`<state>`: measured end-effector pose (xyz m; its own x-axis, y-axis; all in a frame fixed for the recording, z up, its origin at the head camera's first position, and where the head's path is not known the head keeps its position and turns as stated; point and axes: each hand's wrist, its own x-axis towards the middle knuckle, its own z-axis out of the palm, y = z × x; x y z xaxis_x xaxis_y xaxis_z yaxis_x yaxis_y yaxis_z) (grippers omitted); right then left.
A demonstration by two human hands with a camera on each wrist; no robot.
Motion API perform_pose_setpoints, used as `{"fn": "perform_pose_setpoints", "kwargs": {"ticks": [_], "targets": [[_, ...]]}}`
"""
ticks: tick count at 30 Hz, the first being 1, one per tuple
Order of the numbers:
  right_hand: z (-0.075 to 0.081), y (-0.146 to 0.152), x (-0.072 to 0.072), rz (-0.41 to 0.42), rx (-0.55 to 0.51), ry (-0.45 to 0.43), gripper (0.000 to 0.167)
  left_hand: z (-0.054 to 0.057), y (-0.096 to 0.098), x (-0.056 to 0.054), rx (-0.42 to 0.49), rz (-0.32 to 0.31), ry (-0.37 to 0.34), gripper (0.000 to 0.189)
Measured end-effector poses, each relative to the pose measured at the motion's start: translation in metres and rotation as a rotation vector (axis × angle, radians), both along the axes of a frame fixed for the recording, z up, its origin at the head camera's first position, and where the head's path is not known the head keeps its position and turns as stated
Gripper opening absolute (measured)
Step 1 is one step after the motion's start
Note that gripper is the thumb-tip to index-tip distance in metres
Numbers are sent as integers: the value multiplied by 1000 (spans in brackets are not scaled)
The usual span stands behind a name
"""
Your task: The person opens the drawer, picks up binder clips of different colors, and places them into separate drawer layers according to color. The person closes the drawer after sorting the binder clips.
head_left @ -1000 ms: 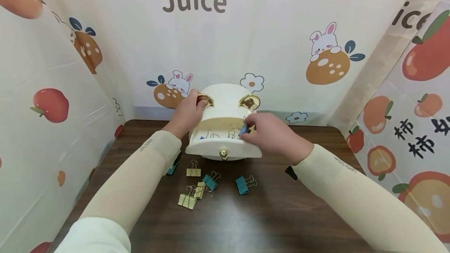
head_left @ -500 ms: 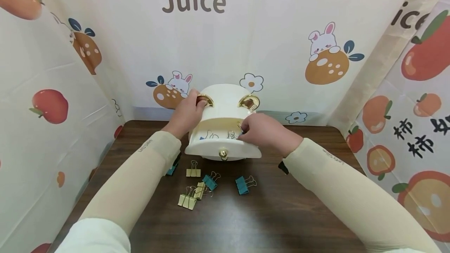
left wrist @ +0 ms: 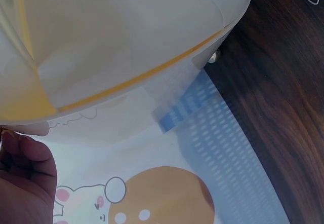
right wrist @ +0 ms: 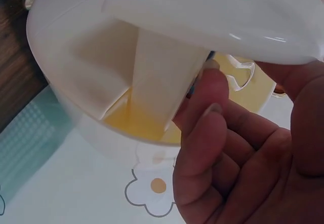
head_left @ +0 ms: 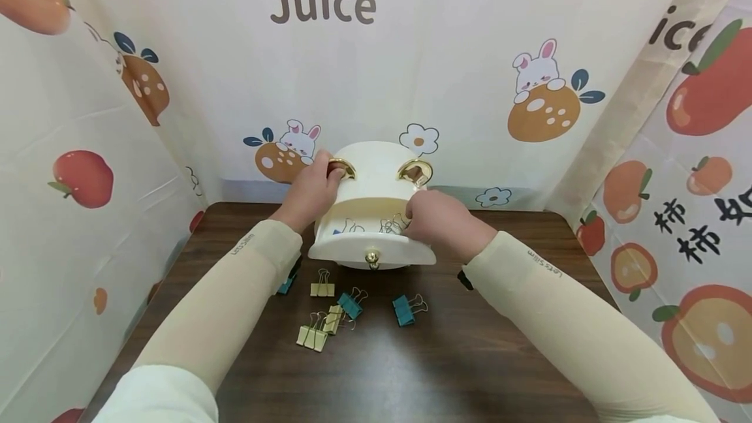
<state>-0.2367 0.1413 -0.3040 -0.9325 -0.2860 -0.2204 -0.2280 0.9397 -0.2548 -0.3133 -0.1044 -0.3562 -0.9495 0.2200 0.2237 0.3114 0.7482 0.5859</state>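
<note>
My left hand point(head_left: 311, 189) grips the gold-rimmed ear opening point(head_left: 346, 166) on the left of a white rounded box point(head_left: 376, 168). The box's drawer point(head_left: 405, 250) stands pulled out, with a gold knob point(head_left: 373, 258) on its front. Over the drawer's right end, my right hand point(head_left: 444, 222) reaches down inside with curled fingers. In the right wrist view, slivers of a blue binder clip point(right wrist: 210, 55) show at the fingertips, mostly hidden by the drawer wall. Wire handles point(head_left: 388, 224) of other clips and a bit of blue show inside the drawer.
In front of the box, yellow binder clips point(head_left: 312, 338) and teal binder clips point(head_left: 403, 311) lie scattered on the dark wooden table point(head_left: 446, 371). Another teal clip point(head_left: 286, 284) sits partly behind the left forearm. A printed curtain point(head_left: 470, 83) hangs close behind the box.
My right hand has lowered the blue binder clip into the drawer's right end, so the clip is now mostly hidden. The left hand has stayed on the box.
</note>
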Motion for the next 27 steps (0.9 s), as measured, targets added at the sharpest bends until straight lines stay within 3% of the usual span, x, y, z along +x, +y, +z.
{"fn": "perform_pose_setpoints", "kwargs": {"ticks": [5,15,20,27], "targets": [[0,1,3,10,-27,13,51,1,0,0,0,-2,-2,27],[11,11,10,-7,-143,25,54,0,0,2,-2,-5,-4,28],[19,15,22,-64,-240,92,32,0,1,2,3,-4,-8,27],[18,13,48,-114,-439,208,25,-1,-1,1,6,-6,4,27]]}}
